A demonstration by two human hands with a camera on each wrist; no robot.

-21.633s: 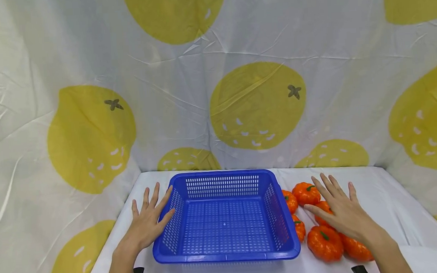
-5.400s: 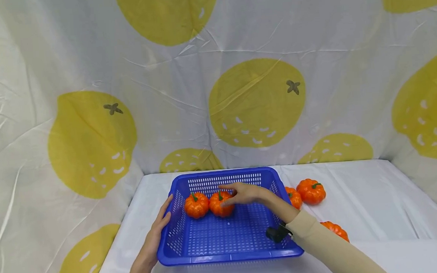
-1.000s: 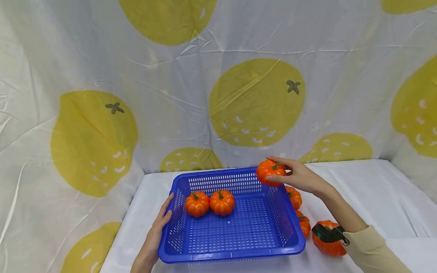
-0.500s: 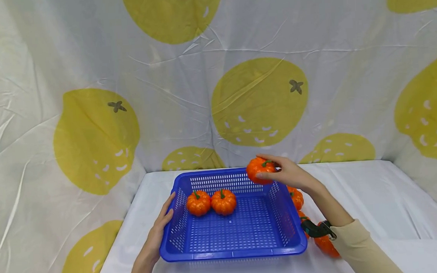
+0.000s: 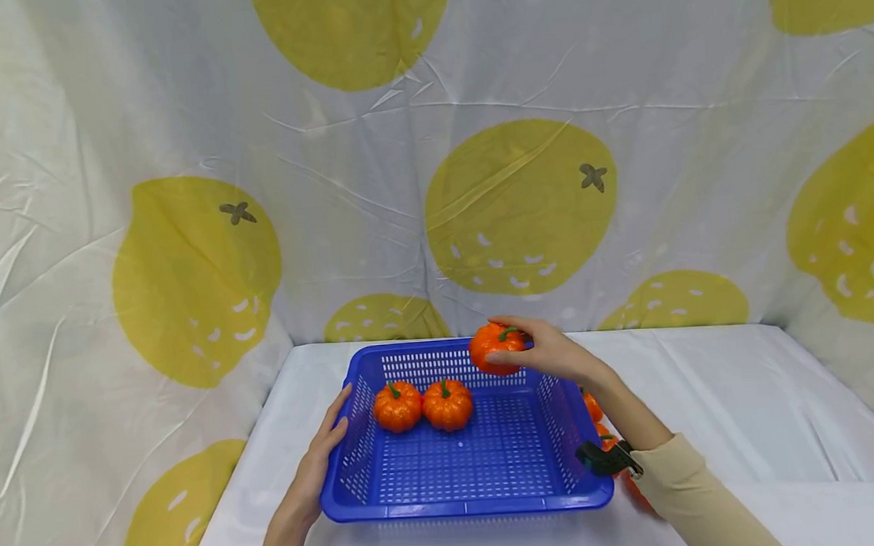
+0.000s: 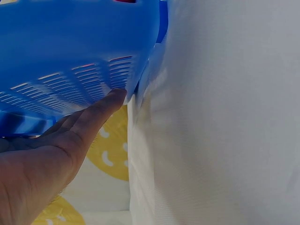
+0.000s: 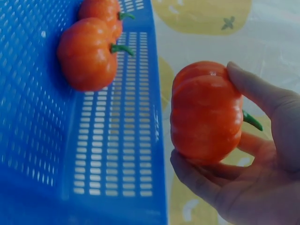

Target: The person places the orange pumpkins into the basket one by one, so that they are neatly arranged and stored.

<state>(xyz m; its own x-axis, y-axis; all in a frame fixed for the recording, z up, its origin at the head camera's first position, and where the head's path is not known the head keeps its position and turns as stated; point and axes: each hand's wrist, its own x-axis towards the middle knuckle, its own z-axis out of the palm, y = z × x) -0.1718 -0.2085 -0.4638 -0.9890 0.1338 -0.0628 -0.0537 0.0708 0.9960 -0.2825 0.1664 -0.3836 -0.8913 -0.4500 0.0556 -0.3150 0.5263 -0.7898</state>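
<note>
My right hand [image 5: 555, 353] holds a small orange toy pumpkin [image 5: 490, 353] above the back part of a blue plastic basket [image 5: 466, 509]. In the right wrist view the thumb and fingers grip this pumpkin [image 7: 206, 112] at opposite sides, its green stem toward the palm. Two more pumpkins, one at left [image 5: 398, 406] and one beside it [image 5: 448, 405], sit side by side in the basket's back left part. My left hand [image 5: 315, 464] rests against the basket's left outer wall with its fingers extended; the left wrist view shows them along the slotted side [image 6: 84, 79].
Right of the basket, partly hidden by it and my right arm, lie a far pumpkin [image 5: 593, 405], a middle pumpkin [image 5: 606, 436] and a near pumpkin [image 5: 637, 495]. White cloth [image 5: 745, 404] covers the table. A lemon-print curtain [image 5: 359, 228] hangs behind.
Over the last second my right hand carries the pumpkin leftward from the basket's right back corner. Two pumpkins are inside the basket that was bare at first. The left hand stays at the basket's side.
</note>
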